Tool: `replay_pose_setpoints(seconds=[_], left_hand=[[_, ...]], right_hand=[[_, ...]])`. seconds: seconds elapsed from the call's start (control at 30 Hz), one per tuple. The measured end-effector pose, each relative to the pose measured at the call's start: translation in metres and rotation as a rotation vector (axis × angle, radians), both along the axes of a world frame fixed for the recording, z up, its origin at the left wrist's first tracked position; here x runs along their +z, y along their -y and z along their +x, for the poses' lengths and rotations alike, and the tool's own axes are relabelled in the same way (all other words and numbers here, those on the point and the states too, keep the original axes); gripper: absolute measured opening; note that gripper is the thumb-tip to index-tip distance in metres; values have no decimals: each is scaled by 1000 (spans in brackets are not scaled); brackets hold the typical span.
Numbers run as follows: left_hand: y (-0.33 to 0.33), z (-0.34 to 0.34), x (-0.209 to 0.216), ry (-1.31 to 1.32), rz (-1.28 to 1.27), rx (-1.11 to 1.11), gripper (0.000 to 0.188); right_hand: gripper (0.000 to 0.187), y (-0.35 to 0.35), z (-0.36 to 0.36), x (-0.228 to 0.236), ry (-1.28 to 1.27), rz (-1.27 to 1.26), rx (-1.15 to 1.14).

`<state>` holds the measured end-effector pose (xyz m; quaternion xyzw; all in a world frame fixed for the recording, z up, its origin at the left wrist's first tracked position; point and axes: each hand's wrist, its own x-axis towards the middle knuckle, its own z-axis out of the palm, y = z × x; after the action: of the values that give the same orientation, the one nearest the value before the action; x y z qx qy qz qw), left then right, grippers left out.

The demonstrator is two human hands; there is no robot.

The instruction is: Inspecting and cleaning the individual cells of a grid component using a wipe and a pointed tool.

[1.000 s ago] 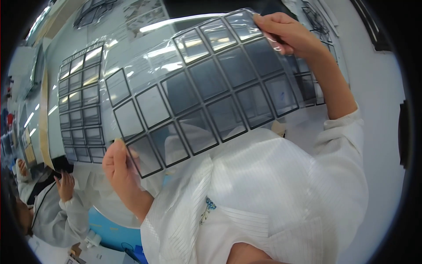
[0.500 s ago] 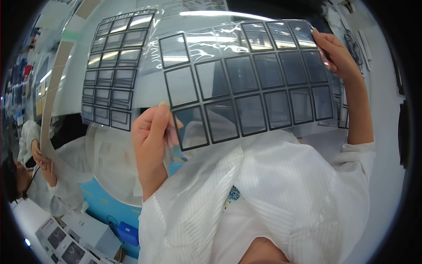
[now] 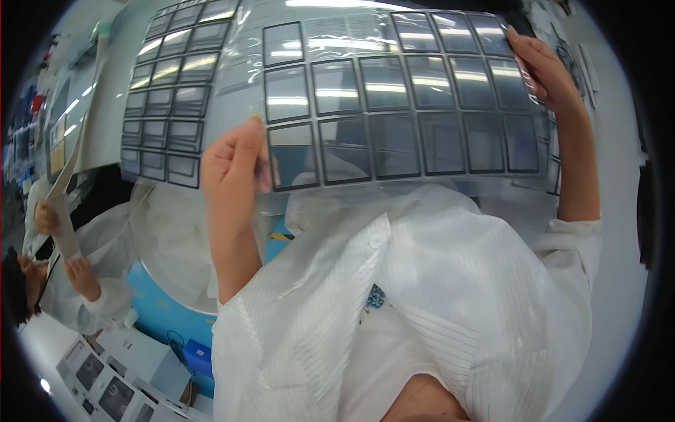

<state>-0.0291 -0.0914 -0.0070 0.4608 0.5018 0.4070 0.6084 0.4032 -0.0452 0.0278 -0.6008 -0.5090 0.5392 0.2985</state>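
A clear plastic sheet (image 3: 390, 107) bearing rows of black-edged rectangular frames is held up in front of my chest. My left hand (image 3: 235, 158) pinches its left edge between thumb and fingers. At the upper right corner, my right hand (image 3: 545, 67) grips the other side. Two places in the sheet's top row show no black frame. Bright light streaks reflect off its surface. To the left, on the white table, lie similar framed sheets (image 3: 169, 95), seemingly overlapping. More black-framed pieces (image 3: 552, 165) show partly behind the held sheet's right side.
At the left, a co-worker's hands (image 3: 83, 278) hold a long pale strip (image 3: 65, 225). A large round translucent bag-lined container (image 3: 172, 246) stands on the blue floor (image 3: 151, 309). White boxes (image 3: 140, 362) and a blue box (image 3: 199, 357) sit at the lower left.
Both my hands have raised the sheet slightly and levelled it, the left side rising and shifting a little left. The co-worker's hands have moved apart along the pale strip.
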Motion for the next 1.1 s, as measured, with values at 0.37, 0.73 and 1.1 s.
replay_pose_setpoints(seconds=[0.37,0.73,1.1], left_hand=[[-6,-7,-9,-85,50,26,39],[-8,-13,-1,-183,63,20,44],[16,1,4,-559,-16,93,40]], right_hand=[[50,5,-12,15,45,-65,-37],[53,4,-18,20,-93,-138,-39],[47,1,-15,-8,242,76,-19]])
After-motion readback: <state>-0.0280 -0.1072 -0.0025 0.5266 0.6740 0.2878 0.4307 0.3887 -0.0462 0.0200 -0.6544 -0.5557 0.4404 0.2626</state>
